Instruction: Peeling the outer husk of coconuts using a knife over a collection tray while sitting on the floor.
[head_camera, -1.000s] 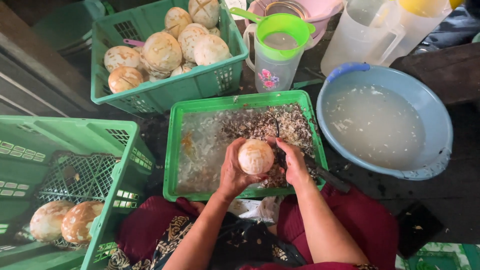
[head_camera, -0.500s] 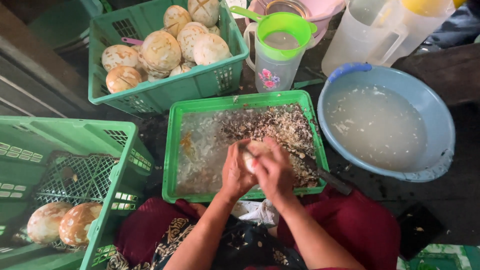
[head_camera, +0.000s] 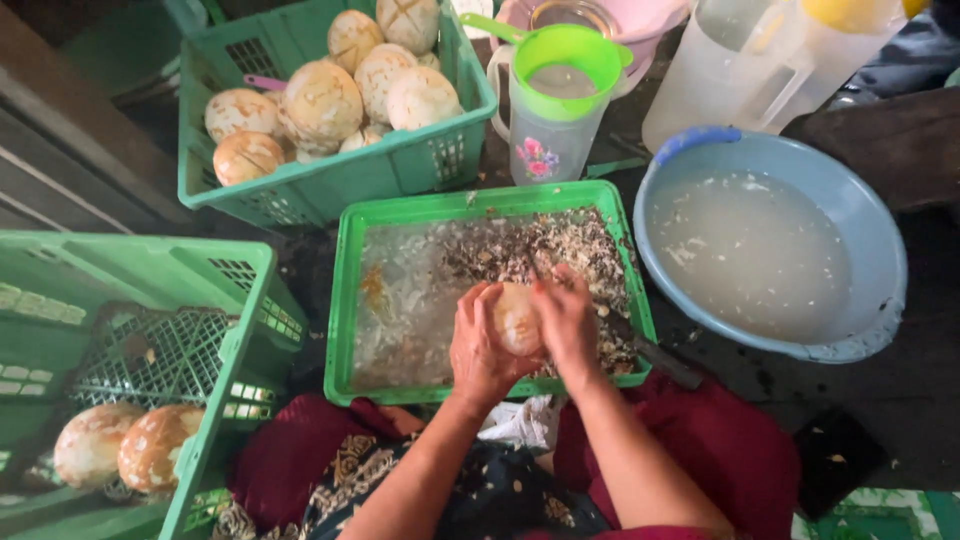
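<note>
Head view, largest first: a round blue plastic basin of cloudy water sits right of a shallow green plastic tray littered with brown and white shavings, probably placed to catch them. Above the tray's near edge, the left hand and right hand cup a pale, peeled round coconut from both sides, fingers wrapped tight. Being nearly spherical, it shows no clear long axis.

Right of the hands sits a round blue plastic basin of cloudy water; beyond them, a green-lidded clear plastic jug.
</note>
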